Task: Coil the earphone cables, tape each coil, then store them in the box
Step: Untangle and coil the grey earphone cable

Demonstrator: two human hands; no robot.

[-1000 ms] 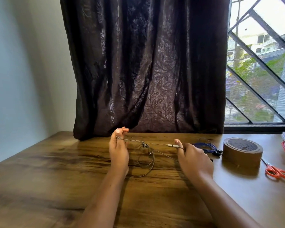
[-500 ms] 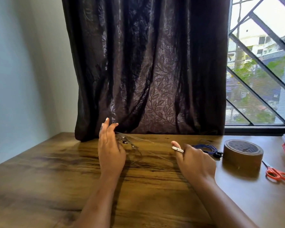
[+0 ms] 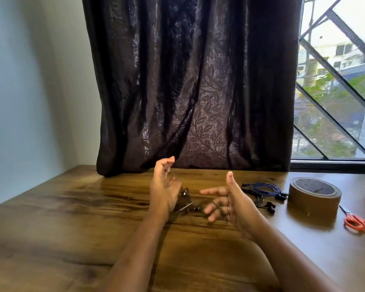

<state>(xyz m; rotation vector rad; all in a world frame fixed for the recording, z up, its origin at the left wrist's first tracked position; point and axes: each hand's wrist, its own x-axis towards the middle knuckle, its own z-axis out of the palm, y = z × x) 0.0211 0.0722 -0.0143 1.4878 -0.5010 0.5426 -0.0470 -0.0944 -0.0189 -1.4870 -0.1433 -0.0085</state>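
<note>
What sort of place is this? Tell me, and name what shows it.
Probably a room in a home, not a workshop: a wooden table set against the wall, a dark leaf-patterned curtain, and a barred window looking out on buildings and trees.

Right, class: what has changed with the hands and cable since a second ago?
The right hand released the plug and opened. The left hand holds the grey earphone cable, now bunched beside it, no longer stretched. Blue earphones, tape roll and scissors stayed put.

Table [image 3: 72, 207] left side passable; blue earphones [image 3: 266, 188], tape roll [image 3: 314, 197], scissors [image 3: 358, 223] crowd right.
</note>
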